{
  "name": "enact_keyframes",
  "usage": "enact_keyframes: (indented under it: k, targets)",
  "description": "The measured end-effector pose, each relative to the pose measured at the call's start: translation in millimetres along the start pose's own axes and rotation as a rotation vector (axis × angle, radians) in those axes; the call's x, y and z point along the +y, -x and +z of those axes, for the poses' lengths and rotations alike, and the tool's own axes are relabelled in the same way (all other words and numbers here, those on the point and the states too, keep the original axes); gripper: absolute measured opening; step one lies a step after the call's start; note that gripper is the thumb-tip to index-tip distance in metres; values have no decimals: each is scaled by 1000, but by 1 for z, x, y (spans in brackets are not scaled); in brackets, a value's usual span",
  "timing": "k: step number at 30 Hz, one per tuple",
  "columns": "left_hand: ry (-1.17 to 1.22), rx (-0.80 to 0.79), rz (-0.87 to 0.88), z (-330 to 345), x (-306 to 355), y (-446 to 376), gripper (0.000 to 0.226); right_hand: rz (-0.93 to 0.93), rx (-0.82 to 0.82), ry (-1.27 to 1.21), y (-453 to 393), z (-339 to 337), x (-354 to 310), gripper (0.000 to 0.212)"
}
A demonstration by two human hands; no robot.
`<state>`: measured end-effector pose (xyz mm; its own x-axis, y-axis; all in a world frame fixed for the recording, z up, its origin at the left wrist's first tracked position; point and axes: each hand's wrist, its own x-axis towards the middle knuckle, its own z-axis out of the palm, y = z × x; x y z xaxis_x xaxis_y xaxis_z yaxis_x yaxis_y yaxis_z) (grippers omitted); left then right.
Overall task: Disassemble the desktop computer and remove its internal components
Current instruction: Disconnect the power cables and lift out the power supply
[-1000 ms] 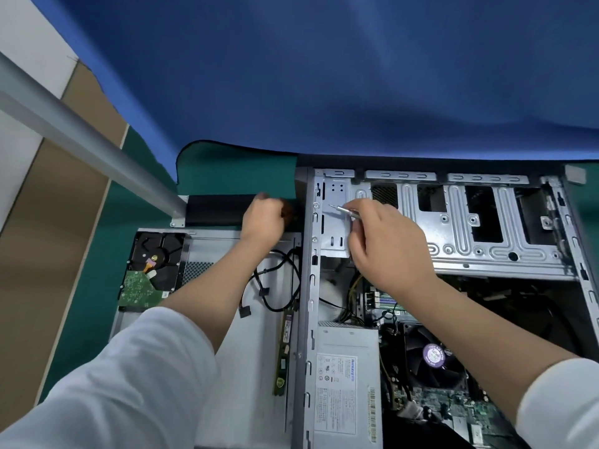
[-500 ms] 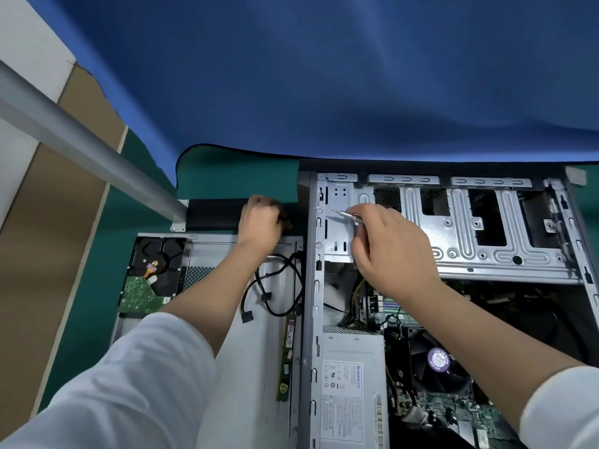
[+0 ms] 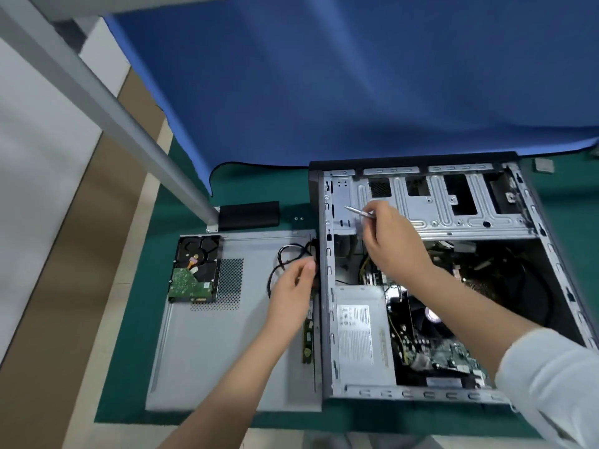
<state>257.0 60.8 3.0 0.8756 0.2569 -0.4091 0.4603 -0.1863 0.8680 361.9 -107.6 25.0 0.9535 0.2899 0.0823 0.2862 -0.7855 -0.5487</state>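
Note:
The open computer case (image 3: 327, 286) lies on its side on the green mat. My right hand (image 3: 393, 244) grips a slim silver screwdriver (image 3: 358, 211) whose tip points left at the metal drive cage (image 3: 437, 205). My left hand (image 3: 291, 286) hovers over the removed side panel (image 3: 201, 345), next to black cables (image 3: 285, 257); its fingers are loosely bent and blurred, with nothing plainly held. A hard drive (image 3: 194, 270) and a green memory stick (image 3: 307, 338) lie on that panel. Inside the case sit the power supply (image 3: 359, 335) and the CPU fan (image 3: 431, 315).
A black rectangular block (image 3: 249, 214) and two small screws (image 3: 298, 218) lie on the green mat (image 3: 136, 319) behind the panel. A grey metal post (image 3: 107, 111) slants down at the left. Blue cloth (image 3: 356, 76) hangs behind the case.
My left hand has pulled back from beside the black block, toward me, to over the cables. The camera has tilted back, showing more of the table. My right hand still holds the screwdriver at the cage.

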Motion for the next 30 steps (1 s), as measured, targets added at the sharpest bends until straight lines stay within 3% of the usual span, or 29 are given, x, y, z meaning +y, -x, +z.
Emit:
enact_keyframes:
  k: [7, 14, 20, 27, 30]
  targets:
    - [-26, 34, 21, 3, -1, 55, 30, 51, -186, -213, 110, -9, -30, 9]
    - [82, 49, 8, 9, -13, 96, 29, 220, -255, -337, 165, -14, -36, 13]
    - [93, 53, -30, 14, -36, 129, 34, 226, -239, -459, 197, -21, -44, 7]
    - [296, 142, -253, 23, -62, 164, 23, 360, -308, -651, 240, -12, -48, 5]
    - [267, 3, -297, 32, -64, 176, 20, 451, -393, -718, 251, -7, -42, 7]
